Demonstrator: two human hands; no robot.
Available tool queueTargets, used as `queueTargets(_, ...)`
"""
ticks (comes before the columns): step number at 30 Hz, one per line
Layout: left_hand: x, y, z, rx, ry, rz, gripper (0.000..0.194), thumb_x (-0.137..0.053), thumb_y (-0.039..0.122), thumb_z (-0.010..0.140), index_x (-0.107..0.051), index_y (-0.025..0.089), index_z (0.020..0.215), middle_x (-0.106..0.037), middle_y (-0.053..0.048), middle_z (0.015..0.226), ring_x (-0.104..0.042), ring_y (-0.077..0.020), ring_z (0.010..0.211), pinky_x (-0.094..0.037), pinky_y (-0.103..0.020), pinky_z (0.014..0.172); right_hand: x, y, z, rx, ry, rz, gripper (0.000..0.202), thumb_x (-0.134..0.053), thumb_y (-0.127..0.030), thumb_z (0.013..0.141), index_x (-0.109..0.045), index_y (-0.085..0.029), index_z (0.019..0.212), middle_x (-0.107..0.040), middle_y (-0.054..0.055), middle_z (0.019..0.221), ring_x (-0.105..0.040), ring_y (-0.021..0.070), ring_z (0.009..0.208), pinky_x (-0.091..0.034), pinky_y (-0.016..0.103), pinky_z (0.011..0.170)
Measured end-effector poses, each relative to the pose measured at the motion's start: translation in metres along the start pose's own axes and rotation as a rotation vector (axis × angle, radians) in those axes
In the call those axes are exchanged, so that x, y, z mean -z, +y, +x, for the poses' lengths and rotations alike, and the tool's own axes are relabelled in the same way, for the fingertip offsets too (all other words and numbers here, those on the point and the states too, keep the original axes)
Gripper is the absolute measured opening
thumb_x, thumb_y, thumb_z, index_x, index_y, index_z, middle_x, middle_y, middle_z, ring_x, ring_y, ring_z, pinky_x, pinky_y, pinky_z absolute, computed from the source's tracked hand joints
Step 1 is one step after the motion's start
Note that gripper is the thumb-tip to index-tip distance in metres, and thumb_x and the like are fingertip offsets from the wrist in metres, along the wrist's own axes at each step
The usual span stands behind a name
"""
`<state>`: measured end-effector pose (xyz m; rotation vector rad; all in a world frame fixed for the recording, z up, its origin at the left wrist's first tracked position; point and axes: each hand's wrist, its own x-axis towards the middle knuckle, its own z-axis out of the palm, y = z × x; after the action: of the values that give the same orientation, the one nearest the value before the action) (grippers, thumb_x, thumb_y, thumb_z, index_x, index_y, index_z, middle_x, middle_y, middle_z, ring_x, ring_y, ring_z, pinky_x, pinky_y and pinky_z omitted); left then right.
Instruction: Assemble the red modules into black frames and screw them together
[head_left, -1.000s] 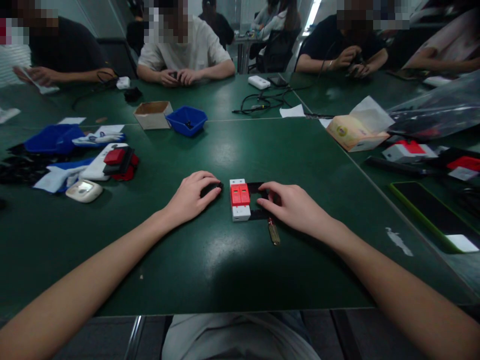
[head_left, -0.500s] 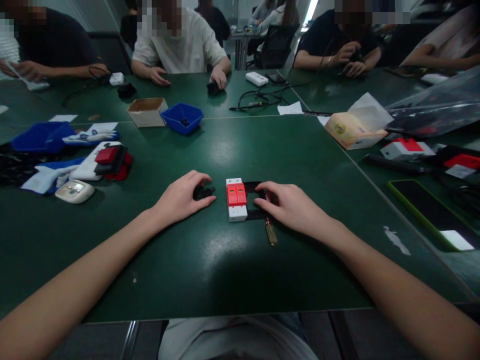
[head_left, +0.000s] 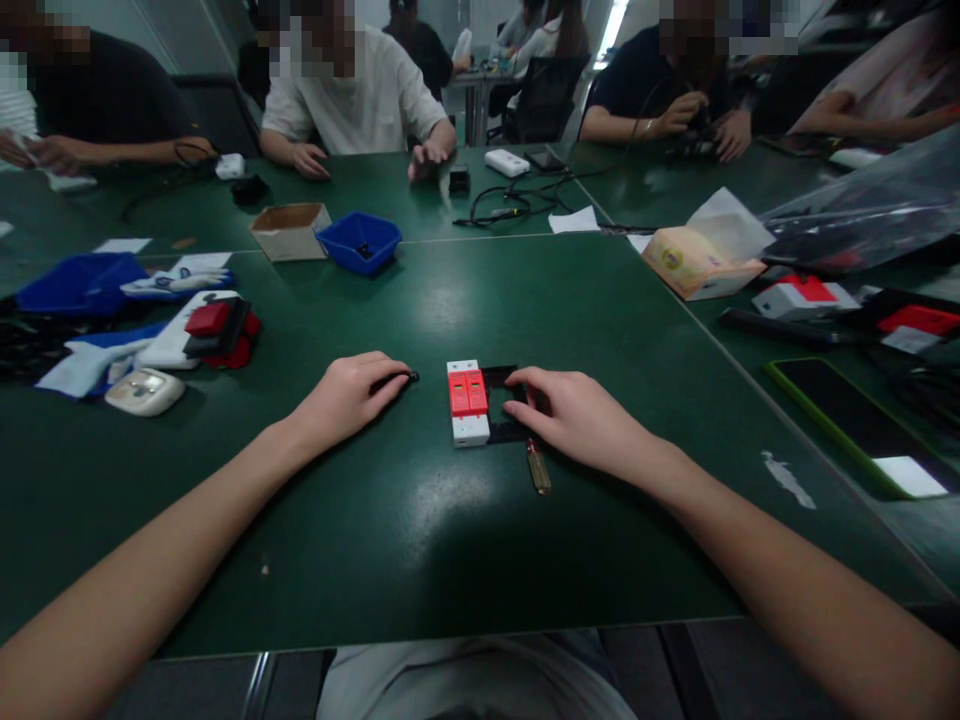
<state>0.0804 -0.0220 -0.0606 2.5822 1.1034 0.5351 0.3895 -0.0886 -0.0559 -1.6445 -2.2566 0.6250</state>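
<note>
A red and white two-part module lies on the green table between my hands. Against its right side is a flat black frame. My right hand rests at the frame's right end, thumb and fingers apart, with nothing visible gripped between them. Just below it lies a small screwdriver with a clear yellowish handle. To the left of the module, my left hand is closed over a small black part, of which only the tip shows past the fingertips.
Ahead stand a cardboard box and a blue bin. Gloves, a white mouse and a red-black block lie left. A tissue box and a green-edged phone are right. People sit opposite.
My left hand has closed further over the black part and shifted slightly left. My right hand stays by the frame. Across the table, a person's hand has let go of a black object.
</note>
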Motion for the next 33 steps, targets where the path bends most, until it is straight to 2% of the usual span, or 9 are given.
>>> queueTargets(3,0.0001,0.0004,-0.0002,0.17,0.033,-0.18,0.033,-0.061,0.04,0.093,-0.077,0.015,0.106,-0.077,-0.009,0.099,-0.071,-0.0223,0.085,-0.057,-0.036,0.079,0.0003,-0.0008,0.0,-0.006,-0.003,-0.004,0.029,-0.062,-0.036,0.099,-0.068,-0.02,0.123,-0.071,0.002,0.085,-0.064,0.018,0.075,-0.04,0.03,0.065)
queueTargets(5,-0.0017,-0.0002,0.0003,0.296,0.059,-0.36,0.035,-0.065,0.04,0.089,-0.075,0.014,0.109,-0.077,-0.009,0.098,-0.071,-0.0217,0.084,-0.057,-0.034,0.077,0.0007,-0.0014,0.0,-0.007,-0.004,-0.01,0.029,-0.062,-0.036,0.1,-0.068,-0.02,0.123,-0.071,0.002,0.086,-0.064,0.0183,0.076,-0.04,0.03,0.065)
queueTargets(7,-0.0045,-0.001,0.0012,0.357,0.083,-0.484,0.038,-0.068,0.039,0.085,-0.073,0.013,0.113,-0.075,-0.009,0.097,-0.07,-0.021,0.083,-0.056,-0.034,0.076,0.0008,-0.0019,0.0,-0.008,-0.005,-0.015,0.029,-0.061,-0.036,0.1,-0.068,-0.02,0.123,-0.071,0.003,0.087,-0.064,0.0184,0.076,-0.04,0.03,0.065)
queueTargets(16,-0.0046,0.0027,0.0022,0.346,0.052,-0.467,0.038,-0.07,0.039,0.084,-0.071,0.014,0.112,-0.075,-0.008,0.096,-0.067,-0.0198,0.08,-0.052,-0.032,0.071,0.0008,-0.002,-0.0001,-0.002,-0.005,-0.015,0.03,-0.061,-0.036,0.1,-0.067,-0.019,0.124,-0.071,0.002,0.087,-0.064,0.0181,0.076,-0.041,0.03,0.066)
queueTargets(23,-0.0015,0.003,0.0031,0.335,-0.037,-0.433,0.035,-0.066,0.046,0.089,-0.075,0.014,0.097,-0.072,-0.005,0.079,-0.061,-0.0163,0.069,-0.047,-0.028,0.064,0.0013,-0.0031,0.0003,-0.012,-0.012,-0.029,0.03,-0.061,-0.036,0.1,-0.067,-0.019,0.124,-0.071,0.003,0.087,-0.064,0.0188,0.076,-0.041,0.031,0.065)
queueTargets(29,-0.0036,0.0067,0.0041,0.173,0.006,-0.231,0.028,-0.065,0.043,0.09,-0.076,0.017,0.092,-0.072,-0.007,0.095,-0.059,-0.016,0.073,-0.045,-0.029,0.066,-0.0002,-0.001,0.0005,0.0,-0.009,-0.035,0.03,-0.06,-0.037,0.1,-0.068,-0.02,0.123,-0.072,0.004,0.088,-0.065,0.0188,0.075,-0.041,0.03,0.065)
queueTargets(33,-0.0016,0.0037,0.0038,0.248,0.015,-0.293,0.032,-0.061,0.045,0.093,-0.075,0.016,0.1,-0.074,-0.007,0.095,-0.064,-0.0184,0.078,-0.049,-0.032,0.072,0.0,-0.0006,-0.0001,0.011,-0.003,-0.038,0.031,-0.059,-0.038,0.1,-0.068,-0.02,0.124,-0.073,0.004,0.089,-0.065,0.0192,0.076,-0.041,0.03,0.065)
